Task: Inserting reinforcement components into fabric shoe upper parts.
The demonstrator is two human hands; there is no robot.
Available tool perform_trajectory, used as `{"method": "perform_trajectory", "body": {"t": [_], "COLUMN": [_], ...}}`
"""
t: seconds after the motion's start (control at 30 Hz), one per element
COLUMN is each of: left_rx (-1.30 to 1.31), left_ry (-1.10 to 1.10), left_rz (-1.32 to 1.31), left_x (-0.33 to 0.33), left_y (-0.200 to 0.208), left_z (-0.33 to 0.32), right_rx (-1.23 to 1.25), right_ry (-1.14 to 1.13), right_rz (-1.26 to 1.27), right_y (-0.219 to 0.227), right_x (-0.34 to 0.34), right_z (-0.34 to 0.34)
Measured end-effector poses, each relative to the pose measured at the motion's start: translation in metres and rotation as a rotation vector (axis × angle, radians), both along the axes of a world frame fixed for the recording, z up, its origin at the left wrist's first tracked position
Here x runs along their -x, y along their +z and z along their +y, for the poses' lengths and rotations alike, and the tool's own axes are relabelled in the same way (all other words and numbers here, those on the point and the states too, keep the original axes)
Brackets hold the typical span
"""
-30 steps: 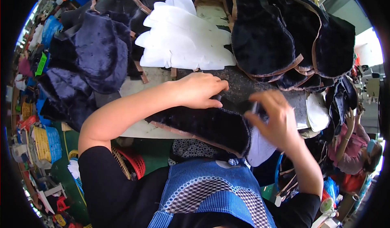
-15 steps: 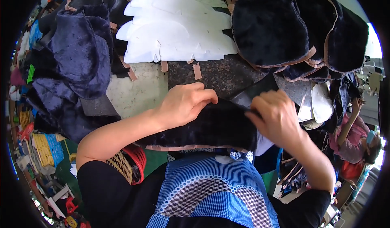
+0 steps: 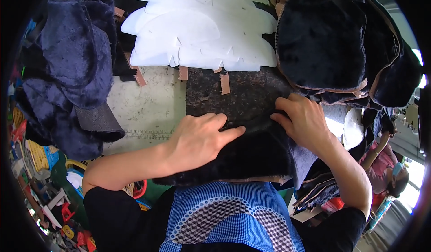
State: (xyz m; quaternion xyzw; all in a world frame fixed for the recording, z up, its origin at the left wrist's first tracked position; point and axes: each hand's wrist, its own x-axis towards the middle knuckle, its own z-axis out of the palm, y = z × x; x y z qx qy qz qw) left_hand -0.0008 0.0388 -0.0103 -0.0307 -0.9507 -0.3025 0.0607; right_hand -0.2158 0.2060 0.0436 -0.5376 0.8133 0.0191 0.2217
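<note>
A black plush fabric piece (image 3: pixel 251 155) lies at the near edge of the table, and its near side hangs toward my lap. At its far edge, my left hand (image 3: pixel 200 139) is closed, with bent fingers on the pile and one finger reaching along the edge. My right hand (image 3: pixel 305 119) pinches the right part of the same edge between thumb and fingers. The fabric between the hands lies over a dark speckled board (image 3: pixel 242 88). Part of the left grip is hidden beneath the hand.
White scalloped sheets (image 3: pixel 197 27) are stacked beyond the board. Dark plush pieces pile up at left (image 3: pixel 72 50) and right (image 3: pixel 321 36), the right ones edged in tan. A ruler strip (image 3: pixel 143 135) shows on the pale table. At far right a person (image 3: pixel 379 162) works.
The fabric's far edge and my left hand have come nearer to me. My right hand has turned and now pinches the edge. The view has shifted slightly.
</note>
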Motion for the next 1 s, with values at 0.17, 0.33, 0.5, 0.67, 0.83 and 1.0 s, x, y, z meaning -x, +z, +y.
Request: {"method": "perform_trajectory", "body": {"t": [0.17,0.33,0.5,0.67,0.83,1.0], "left_rx": [0.267,0.444,0.461,0.44,0.522,0.498], "left_ry": [-0.288,-0.349,-0.326,-0.328,-0.31,-0.307], "left_rz": [0.217,0.174,0.171,0.077,0.098,0.132], "left_x": [0.044,0.041,0.045,0.053,0.047,0.05], "left_y": [0.005,-0.001,-0.002,0.0,-0.002,-0.001], "left_z": [0.027,0.035,0.038,0.043,0.051,0.051], "right_rx": [-0.343,0.376,0.428,0.472,0.525,0.355], "right_ry": [-0.054,0.142,0.03,-0.056,0.062,0.046], "right_rz": [0.24,0.219,0.165,0.089,0.112,-0.216], "right_y": [0.01,-0.002,-0.011,-0.021,-0.014,0.013], "right_x": [0.004,0.019,0.023,0.03,0.029,0.026], "right_z": [-0.015,0.048,0.047,0.05,0.052,0.037]}}
